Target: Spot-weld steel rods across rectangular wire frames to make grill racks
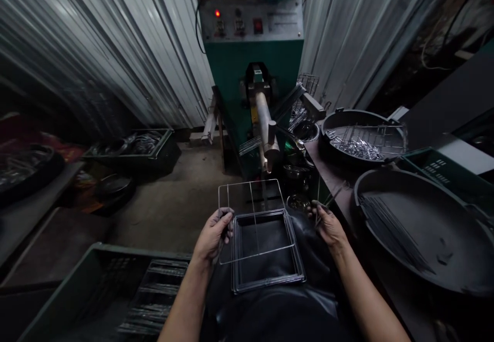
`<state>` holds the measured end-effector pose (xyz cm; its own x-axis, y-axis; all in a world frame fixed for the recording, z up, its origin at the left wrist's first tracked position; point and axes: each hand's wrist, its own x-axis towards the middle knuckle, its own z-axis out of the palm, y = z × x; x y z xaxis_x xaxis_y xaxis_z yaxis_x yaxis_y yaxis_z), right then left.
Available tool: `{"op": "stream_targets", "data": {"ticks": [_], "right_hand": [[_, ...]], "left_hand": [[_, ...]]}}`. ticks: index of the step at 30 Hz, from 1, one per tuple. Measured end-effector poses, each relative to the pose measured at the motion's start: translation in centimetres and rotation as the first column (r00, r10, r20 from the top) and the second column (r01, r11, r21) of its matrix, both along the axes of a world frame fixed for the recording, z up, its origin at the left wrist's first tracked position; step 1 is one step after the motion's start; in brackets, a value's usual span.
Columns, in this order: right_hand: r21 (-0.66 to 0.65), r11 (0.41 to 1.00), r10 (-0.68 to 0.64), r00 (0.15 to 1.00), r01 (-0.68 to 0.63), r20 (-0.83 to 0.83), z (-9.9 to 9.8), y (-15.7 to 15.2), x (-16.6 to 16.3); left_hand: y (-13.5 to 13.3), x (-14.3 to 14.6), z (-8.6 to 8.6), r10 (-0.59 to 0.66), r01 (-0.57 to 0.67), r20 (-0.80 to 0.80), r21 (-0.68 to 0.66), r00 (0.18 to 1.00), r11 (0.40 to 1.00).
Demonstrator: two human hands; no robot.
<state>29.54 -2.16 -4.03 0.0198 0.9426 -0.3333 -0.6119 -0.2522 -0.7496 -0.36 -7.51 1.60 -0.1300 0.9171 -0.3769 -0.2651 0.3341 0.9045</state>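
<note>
My left hand [216, 231] is closed on the left side of a rectangular wire frame [257, 254] with thin cross wires. That frame is tilted above a stack of similar wire frames [270, 282] lying on the black apron [316, 275] over my lap. To the right, my right hand [328, 224] pinches a few thin metal wires [335, 195], apart from the frame. Straight ahead, the thick metal arm of a machine, apparently a spot welder [264, 113], points down toward me, its tip just beyond the frame's far edge.
A green crate [96, 254] with bundled wire parts stands at lower left. Round black pans [424, 187] holding wires and small metal pieces sit on the right-hand bench. The machine's control panel [252, 20] shows a lit red lamp. Another crate [170, 141] rests on the floor, back left.
</note>
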Motion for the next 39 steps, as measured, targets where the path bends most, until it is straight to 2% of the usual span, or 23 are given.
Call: {"op": "stream_targets", "data": {"ticks": [4,8,10,12,15,18,20,23,25,27,29,31,33,36,39], "right_hand": [[0.003,0.999,-0.033,0.999,0.033,0.009,-0.2,-0.1,-0.4],[0.172,0.972,-0.187,0.969,0.159,0.162,-1.9,-0.5,-1.1],[0.231,0.965,-0.194,0.935,0.127,0.296,-3.3,-0.7,-1.7],[0.224,0.973,-0.145,0.910,0.059,0.388,-4.6,-0.8,-2.2],[0.204,0.973,-0.174,0.921,0.107,0.348,-5.3,-0.3,-2.3],[0.182,0.963,-0.248,0.922,0.201,0.297,-4.0,0.5,-1.7],[0.173,0.969,-0.223,0.918,0.174,0.327,-2.3,0.4,-1.3],[0.227,0.973,-0.139,0.880,0.037,0.454,0.3,-0.8,-1.6],[0.287,0.950,-0.067,0.822,-0.120,0.565,1.9,-1.8,-2.2],[0.361,0.867,0.000,0.726,-0.342,0.687,3.1,-2.6,-3.0],[0.399,0.705,0.026,0.584,-0.586,0.812,4.1,-3.1,-3.6],[0.338,0.523,0.029,0.413,-0.783,0.910,4.9,-3.3,-4.0],[0.207,0.389,0.042,0.242,-0.898,0.969,5.7,-3.6,-4.2],[0.026,0.280,0.067,0.047,-0.960,0.997,6.5,-4.2,-4.4],[-0.038,0.241,0.074,-0.020,-0.970,0.997,6.6,-4.6,-4.6]], "left_hand": [[0.1,-0.5,-0.1,0.026,-0.026,-0.017,-0.011,1.000,1.000],[0.0,-1.3,-0.1,0.042,-0.043,-0.039,-0.014,0.998,0.999],[0.0,-1.7,-0.1,0.061,-0.062,-0.040,-0.010,0.997,0.998],[-0.1,-1.9,-0.2,0.071,-0.071,-0.029,-0.006,0.997,0.997],[-0.2,-2.0,-0.3,0.062,-0.063,-0.026,-0.003,0.998,0.998],[-0.1,-1.9,-0.3,0.057,-0.057,-0.034,0.003,0.998,0.998],[0.0,-1.9,-0.3,0.061,-0.061,-0.035,0.012,0.998,0.998],[0.2,-1.8,-0.1,0.057,-0.056,-0.036,0.029,0.998,0.998],[0.4,-1.6,0.0,0.033,-0.033,-0.031,0.030,0.999,0.999],[0.5,-1.3,0.2,0.003,-0.002,-0.027,0.025,1.000,1.000],[0.5,-1.0,0.5,-0.023,0.024,-0.029,0.020,0.999,1.000],[0.5,-0.9,0.8,-0.033,0.034,-0.034,0.021,0.999,0.999],[0.4,-0.8,1.0,-0.031,0.032,-0.035,0.032,0.999,0.999],[0.3,-1.0,1.2,-0.015,0.017,-0.037,0.055,0.999,0.998],[0.2,-1.2,1.1,-0.029,0.032,-0.040,0.064,0.999,0.997]]}}
